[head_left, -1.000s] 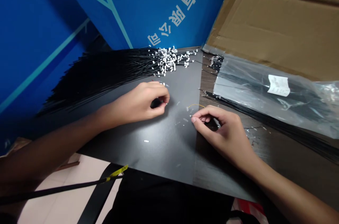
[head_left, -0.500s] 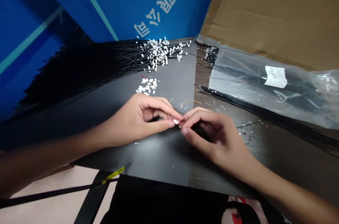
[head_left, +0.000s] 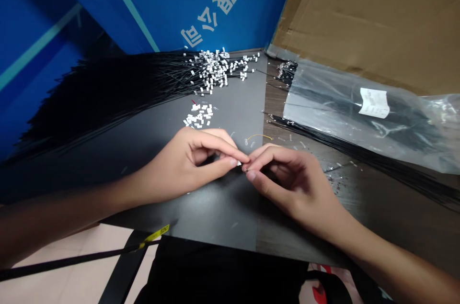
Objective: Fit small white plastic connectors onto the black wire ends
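My left hand (head_left: pixel 194 163) pinches a tiny white connector (head_left: pixel 238 163) between thumb and forefinger. My right hand (head_left: pixel 291 184) meets it fingertip to fingertip, pinching the end of a thin black wire (head_left: pixel 245 168) that is mostly hidden under the fingers. Both hands hover just above a black mat (head_left: pixel 215 208). A small heap of loose white connectors (head_left: pixel 199 117) lies just beyond my left hand. Farther back, a big fan of black wires with white connectors on their ends (head_left: pixel 212 72) spreads to the left.
A clear plastic bag of black wires (head_left: pixel 362 112) with a white label lies at the right, with a loose bundle of black wires (head_left: pixel 359 153) along its near edge. A blue panel (head_left: pixel 161 2) and brown cardboard (head_left: pixel 366 16) wall the back. A short yellow wire (head_left: pixel 259 137) lies beyond my fingertips.
My two hands came together from apart; the fingertips now meet with the connector and wire end between them. The view shifted, uncovering the small heap of connectors.
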`<action>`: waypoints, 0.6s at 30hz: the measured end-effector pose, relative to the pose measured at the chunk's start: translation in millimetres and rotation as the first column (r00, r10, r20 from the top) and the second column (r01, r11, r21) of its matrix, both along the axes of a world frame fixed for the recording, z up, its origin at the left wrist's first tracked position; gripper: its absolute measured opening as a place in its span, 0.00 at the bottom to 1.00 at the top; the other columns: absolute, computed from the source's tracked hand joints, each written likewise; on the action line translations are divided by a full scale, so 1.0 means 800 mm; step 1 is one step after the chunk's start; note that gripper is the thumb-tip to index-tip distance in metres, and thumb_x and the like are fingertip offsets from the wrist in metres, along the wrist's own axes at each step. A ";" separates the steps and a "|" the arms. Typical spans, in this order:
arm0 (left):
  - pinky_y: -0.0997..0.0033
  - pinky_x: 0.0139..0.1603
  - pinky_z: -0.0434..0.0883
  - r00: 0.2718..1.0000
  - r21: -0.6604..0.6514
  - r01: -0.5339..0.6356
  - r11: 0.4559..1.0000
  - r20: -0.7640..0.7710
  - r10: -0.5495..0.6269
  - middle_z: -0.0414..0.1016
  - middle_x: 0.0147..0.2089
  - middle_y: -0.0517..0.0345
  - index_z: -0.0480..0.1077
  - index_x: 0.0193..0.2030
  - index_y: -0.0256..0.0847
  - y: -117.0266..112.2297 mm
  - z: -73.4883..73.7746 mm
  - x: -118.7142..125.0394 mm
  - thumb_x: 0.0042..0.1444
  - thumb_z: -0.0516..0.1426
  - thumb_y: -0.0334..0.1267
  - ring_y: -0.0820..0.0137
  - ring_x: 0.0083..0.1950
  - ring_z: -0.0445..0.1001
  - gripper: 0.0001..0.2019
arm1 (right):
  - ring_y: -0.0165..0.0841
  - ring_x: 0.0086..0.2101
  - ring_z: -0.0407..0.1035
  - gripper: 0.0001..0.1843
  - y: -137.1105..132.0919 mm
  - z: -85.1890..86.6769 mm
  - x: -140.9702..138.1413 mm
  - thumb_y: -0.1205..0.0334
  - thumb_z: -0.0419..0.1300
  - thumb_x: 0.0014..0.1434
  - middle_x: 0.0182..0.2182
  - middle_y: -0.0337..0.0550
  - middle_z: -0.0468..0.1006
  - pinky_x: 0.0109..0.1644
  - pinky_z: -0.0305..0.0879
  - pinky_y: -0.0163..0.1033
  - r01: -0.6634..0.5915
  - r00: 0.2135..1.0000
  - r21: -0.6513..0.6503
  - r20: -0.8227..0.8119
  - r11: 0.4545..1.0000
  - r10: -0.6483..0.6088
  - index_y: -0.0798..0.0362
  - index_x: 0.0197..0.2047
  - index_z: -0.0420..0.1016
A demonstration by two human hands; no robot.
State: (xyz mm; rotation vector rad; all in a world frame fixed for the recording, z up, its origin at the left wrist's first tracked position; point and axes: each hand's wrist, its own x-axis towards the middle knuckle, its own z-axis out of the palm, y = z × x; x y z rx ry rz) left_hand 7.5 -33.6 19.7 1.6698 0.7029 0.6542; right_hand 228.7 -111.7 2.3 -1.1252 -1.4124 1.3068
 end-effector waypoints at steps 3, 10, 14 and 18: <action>0.83 0.42 0.78 0.999 -0.100 0.033 0.994 0.003 -0.033 0.86 0.40 0.54 0.91 0.43 0.41 0.003 -0.004 0.000 0.62 0.64 0.22 0.75 0.40 0.83 0.14 | 0.35 0.40 0.80 0.05 -0.001 -0.001 0.000 0.66 0.69 0.68 0.38 0.44 0.86 0.47 0.75 0.40 0.007 1.000 0.006 -0.008 1.000 -0.007 0.51 0.37 0.84; 0.83 0.46 0.79 1.000 -0.334 0.016 0.942 0.013 -0.012 0.85 0.37 0.58 0.84 0.41 0.36 0.001 -0.008 0.001 0.57 0.69 0.21 0.75 0.40 0.83 0.09 | 0.35 0.43 0.82 0.06 -0.008 0.002 -0.003 0.73 0.69 0.64 0.42 0.45 0.88 0.48 0.75 0.40 0.017 0.992 0.138 0.123 0.990 -0.035 0.52 0.40 0.85; 0.85 0.44 0.79 0.999 -0.357 0.032 0.934 0.012 -0.030 0.85 0.36 0.58 0.82 0.37 0.34 0.001 -0.005 0.003 0.55 0.69 0.20 0.76 0.39 0.83 0.08 | 0.34 0.42 0.83 0.05 -0.007 0.003 -0.002 0.72 0.68 0.64 0.44 0.46 0.88 0.47 0.75 0.39 0.020 0.985 0.151 0.165 0.988 -0.045 0.53 0.40 0.85; 0.86 0.44 0.79 0.999 -0.362 0.040 0.931 0.023 -0.034 0.86 0.36 0.59 0.83 0.37 0.35 0.001 -0.004 0.002 0.54 0.68 0.19 0.77 0.38 0.84 0.08 | 0.33 0.41 0.82 0.05 -0.007 0.003 -0.002 0.71 0.68 0.65 0.42 0.46 0.88 0.47 0.74 0.39 0.013 0.983 0.167 0.176 0.986 -0.043 0.54 0.38 0.84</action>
